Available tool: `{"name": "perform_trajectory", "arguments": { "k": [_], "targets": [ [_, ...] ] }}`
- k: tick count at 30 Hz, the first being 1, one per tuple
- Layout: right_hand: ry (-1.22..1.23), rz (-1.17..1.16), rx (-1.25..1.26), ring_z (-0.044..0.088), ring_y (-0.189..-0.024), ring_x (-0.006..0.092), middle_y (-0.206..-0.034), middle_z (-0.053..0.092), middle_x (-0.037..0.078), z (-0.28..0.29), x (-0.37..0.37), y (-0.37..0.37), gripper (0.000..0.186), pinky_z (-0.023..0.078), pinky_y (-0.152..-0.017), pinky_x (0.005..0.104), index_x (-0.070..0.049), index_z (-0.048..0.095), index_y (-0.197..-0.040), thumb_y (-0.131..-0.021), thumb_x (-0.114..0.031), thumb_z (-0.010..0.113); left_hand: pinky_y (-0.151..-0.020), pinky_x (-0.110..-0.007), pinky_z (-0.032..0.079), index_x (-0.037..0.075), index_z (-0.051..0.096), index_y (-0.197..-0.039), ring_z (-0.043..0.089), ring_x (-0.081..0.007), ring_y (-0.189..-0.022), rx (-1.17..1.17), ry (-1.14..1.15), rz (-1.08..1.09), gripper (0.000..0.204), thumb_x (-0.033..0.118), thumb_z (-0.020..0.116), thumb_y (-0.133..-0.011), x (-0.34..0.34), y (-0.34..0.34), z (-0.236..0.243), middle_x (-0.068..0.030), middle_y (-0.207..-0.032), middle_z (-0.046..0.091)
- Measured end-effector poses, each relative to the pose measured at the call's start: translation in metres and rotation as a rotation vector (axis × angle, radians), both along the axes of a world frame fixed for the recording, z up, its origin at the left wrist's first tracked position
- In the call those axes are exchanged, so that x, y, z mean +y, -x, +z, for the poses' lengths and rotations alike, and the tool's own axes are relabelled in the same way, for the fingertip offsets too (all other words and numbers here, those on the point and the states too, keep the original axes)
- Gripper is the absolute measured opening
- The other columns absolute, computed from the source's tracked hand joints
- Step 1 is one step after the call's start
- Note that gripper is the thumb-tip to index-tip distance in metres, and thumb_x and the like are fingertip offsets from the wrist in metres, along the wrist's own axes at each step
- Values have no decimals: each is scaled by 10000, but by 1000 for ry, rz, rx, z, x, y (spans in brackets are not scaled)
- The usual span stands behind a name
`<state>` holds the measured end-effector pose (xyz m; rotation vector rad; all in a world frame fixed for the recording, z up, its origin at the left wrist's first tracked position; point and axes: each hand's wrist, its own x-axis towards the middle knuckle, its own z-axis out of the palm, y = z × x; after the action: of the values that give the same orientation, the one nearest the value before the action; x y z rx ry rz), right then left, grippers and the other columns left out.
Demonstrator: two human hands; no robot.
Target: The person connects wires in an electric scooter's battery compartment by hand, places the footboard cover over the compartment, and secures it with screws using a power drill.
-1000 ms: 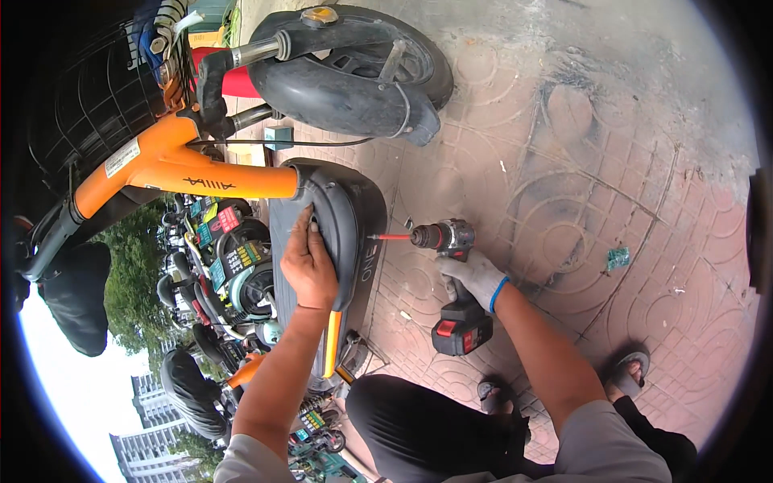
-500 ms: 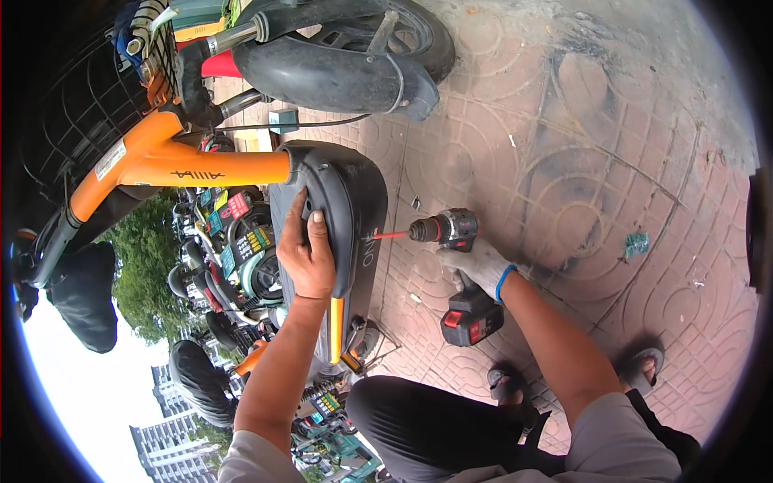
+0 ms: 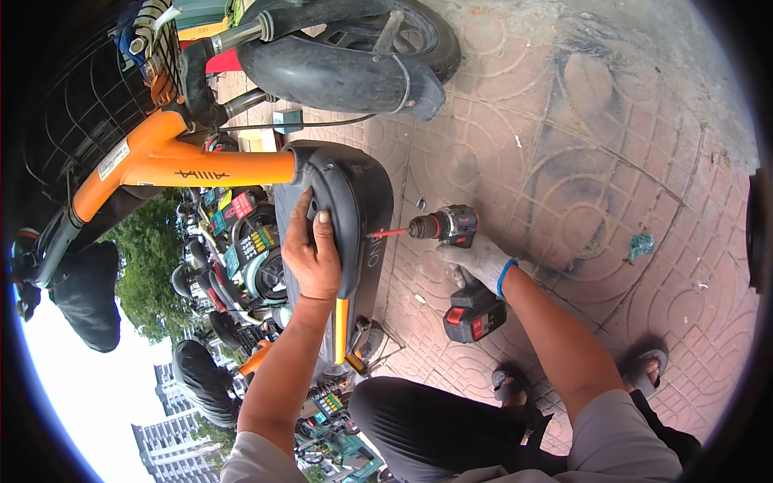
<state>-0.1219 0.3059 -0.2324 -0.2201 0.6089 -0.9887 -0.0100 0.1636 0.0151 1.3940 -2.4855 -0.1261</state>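
Note:
A black plastic cover [image 3: 366,189] is fitted against the orange frame [image 3: 225,167] of an electric bike. My bare left hand [image 3: 314,262] rests on this cover, index finger and thumb stretched out beside a small hole; its other fingers are partly hidden. In a pale work glove with a blue cuff, my right hand [image 3: 485,264] grips the handle of a cordless drill [image 3: 457,225]. The drill's red bit [image 3: 390,233] points left, its tip at the cover's side; whether it touches cannot be made out. A black and red battery [image 3: 475,318] forms the drill's base.
The bike's front wheel and mudguard [image 3: 342,76] lie beyond the cover, with a wire basket [image 3: 88,97] at the far left. Several parked bikes [image 3: 250,241] stand behind. Patterned paving [image 3: 580,185] holds a green scrap [image 3: 642,245]. My sandalled feet [image 3: 511,385] are at lower right.
The view has shifted slightly, moving the bike a little to the right in the picture. Both hands keep their places on the cover and the drill.

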Motion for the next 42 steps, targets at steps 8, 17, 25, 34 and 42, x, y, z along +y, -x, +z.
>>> {"name": "perform_trajectory", "arguments": {
  "k": [8,17,25,34,42],
  "targets": [
    [29,14,-14,621,-517,183,-617,616,41,0,-6,-1,357,483,-519,346,-91,619,-791,-877,-395,785,-735,-276,506,-37,627,-1420,596,-130,-769,2,-75,98,468,248,633,-1050,4,8,6,-103,-889,695],
    [31,-11,-40,590,-492,168,-626,621,49,2,-10,-2,241,464,-492,323,-79,633,-869,-869,-277,772,-608,-238,346,-23,647,-1404,429,-69,-674,-34,17,13,435,271,596,-1087,0,2,0,8,-742,544],
    [62,-13,33,604,-513,174,-624,616,46,-6,-12,-12,265,486,-518,342,-72,644,-869,-863,-309,763,-783,-337,543,-42,648,-1385,675,-225,-814,-32,3,53,443,240,622,-1044,3,4,2,-203,-1045,748],
    [51,-16,65,619,-525,185,-627,632,54,1,-13,-14,242,492,-527,351,-66,647,-830,-857,-287,744,-900,-381,563,-51,666,-1366,746,-330,-1017,-10,-3,54,416,187,618,-1028,-1,1,-1,-275,-1178,738],
    [58,-23,79,587,-501,165,-620,613,35,11,-18,-1,210,475,-501,339,-83,643,-819,-859,-266,738,-894,-296,539,-74,617,-1419,693,-178,-966,-137,59,-12,406,141,534,-1085,-3,-4,-1,-191,-1179,751]
  ]
}}
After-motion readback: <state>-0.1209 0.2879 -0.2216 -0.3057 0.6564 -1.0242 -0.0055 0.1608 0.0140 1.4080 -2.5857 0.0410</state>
